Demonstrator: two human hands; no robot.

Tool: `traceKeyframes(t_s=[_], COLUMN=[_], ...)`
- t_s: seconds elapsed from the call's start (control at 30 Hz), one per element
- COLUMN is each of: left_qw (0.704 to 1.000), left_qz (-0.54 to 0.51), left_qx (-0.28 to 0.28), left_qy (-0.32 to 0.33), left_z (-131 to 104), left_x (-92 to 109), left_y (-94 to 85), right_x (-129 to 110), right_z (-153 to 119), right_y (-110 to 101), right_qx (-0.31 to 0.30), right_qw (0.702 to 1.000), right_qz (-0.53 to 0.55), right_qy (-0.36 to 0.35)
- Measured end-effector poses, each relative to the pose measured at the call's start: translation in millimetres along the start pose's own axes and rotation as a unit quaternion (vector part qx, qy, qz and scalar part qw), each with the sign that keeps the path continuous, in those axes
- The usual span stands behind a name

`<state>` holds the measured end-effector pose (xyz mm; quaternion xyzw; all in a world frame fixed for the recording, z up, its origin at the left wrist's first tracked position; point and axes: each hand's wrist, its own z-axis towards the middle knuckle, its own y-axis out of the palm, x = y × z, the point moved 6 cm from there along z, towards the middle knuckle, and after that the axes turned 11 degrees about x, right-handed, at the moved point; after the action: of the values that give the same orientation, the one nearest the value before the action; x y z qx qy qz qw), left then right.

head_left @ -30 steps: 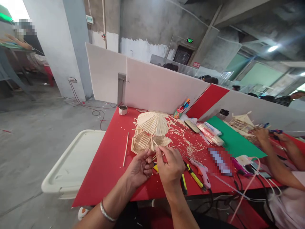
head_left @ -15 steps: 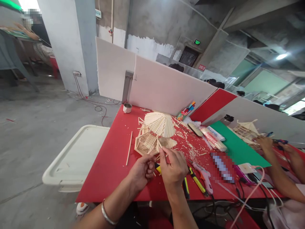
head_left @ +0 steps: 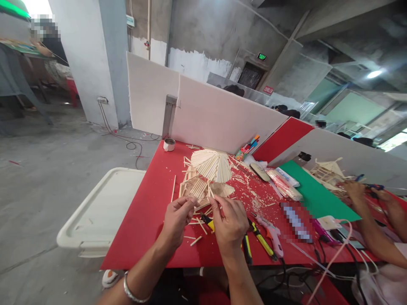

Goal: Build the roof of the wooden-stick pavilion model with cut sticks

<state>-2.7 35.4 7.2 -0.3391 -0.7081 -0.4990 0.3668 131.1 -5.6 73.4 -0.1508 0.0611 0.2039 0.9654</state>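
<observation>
My right hand (head_left: 231,220) is closed in a pinch on a thin wooden stick (head_left: 210,189), which points up and away from the fingertips. To its left, my left hand (head_left: 176,218) is pinched too; whatever its fingertips hold is too small to make out. Just beyond both hands stands a pale model built of wooden sticks, with a slatted framework (head_left: 187,186) in front and a fan-shaped stick roof (head_left: 213,164) behind. My fingers overlap its near edge in view, and I cannot tell if they touch it. Loose sticks (head_left: 200,226) lie below my hands.
Yellow-and-black hand tools (head_left: 263,242) and a pink glue gun (head_left: 270,231) lie right of my hands on the red table (head_left: 140,224). Farther off are wood scraps, bagged sticks (head_left: 284,185) and a green sheet (head_left: 313,195). Another person's hands (head_left: 354,190) work at the right.
My left hand has moved left and slightly up, away from my right hand, uncovering loose sticks on the table. My right hand stays nearly in place with the stick.
</observation>
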Motion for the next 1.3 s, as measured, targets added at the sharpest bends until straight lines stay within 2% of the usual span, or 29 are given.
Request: traceKeyframes(t_s=[0.17, 0.3, 0.47, 0.57, 0.67, 0.73, 0.9, 1.0, 1.1, 1.2, 1.3], left_qw=[1.0, 0.999, 0.988, 0.977, 0.98, 0.984, 0.987, 0.985, 0.985, 0.986, 0.987], left_qz=[0.001, -0.007, -0.03, -0.045, -0.04, -0.019, 0.053, 0.077, 0.088, 0.088, 0.079], left_qx=[0.0, -0.024, -0.109, -0.126, -0.113, -0.102, -0.105, -0.123, -0.122, -0.107, -0.091], left_qy=[-0.006, -0.025, -0.108, -0.166, -0.161, -0.142, -0.113, -0.093, -0.09, -0.097, -0.103], left_z=[-3.8, -12.2, -33.7, -45.8, -51.4, -52.2, -50.4, -49.0, -47.3, -45.0, -43.3], left_x=[-0.9, 5.3, 3.7, -7.2, -16.9, -22.5, -35.4, -40.0, -43.8, -47.2, -49.8], left_y=[2.3, 7.6, 20.2, 23.6, 22.9, 22.1, 27.5, 35.0, 39.9, 42.2, 43.8], right_x=[-1.2, -11.1, -29.0, -27.9, -16.5, -0.4, 60.5, 96.0, 123.2, 135.4, 136.3], right_z=[3.8, 8.9, -0.1, -14.3, -30.8, -40.7, -59.3, -66.9, -76.3, -84.3, -85.3], right_y=[-2.1, -16.2, -37.9, -49.1, -56.4, -62.4, -77.6, -76.7, -69.7, -64.3, -59.9], right_qx=[0.019, 0.055, 0.018, -0.013, -0.071, -0.091, -0.095, -0.165, -0.3, -0.412, -0.46], right_qw=[1.0, 0.997, 0.991, 0.991, 0.986, 0.985, 0.983, 0.951, 0.885, 0.821, 0.797], right_qz=[0.009, 0.053, 0.124, 0.135, 0.15, 0.137, -0.065, -0.2, -0.286, -0.311, -0.299], right_qy=[-0.011, -0.03, -0.036, -0.009, 0.024, 0.06, 0.14, 0.168, 0.21, 0.245, 0.253])
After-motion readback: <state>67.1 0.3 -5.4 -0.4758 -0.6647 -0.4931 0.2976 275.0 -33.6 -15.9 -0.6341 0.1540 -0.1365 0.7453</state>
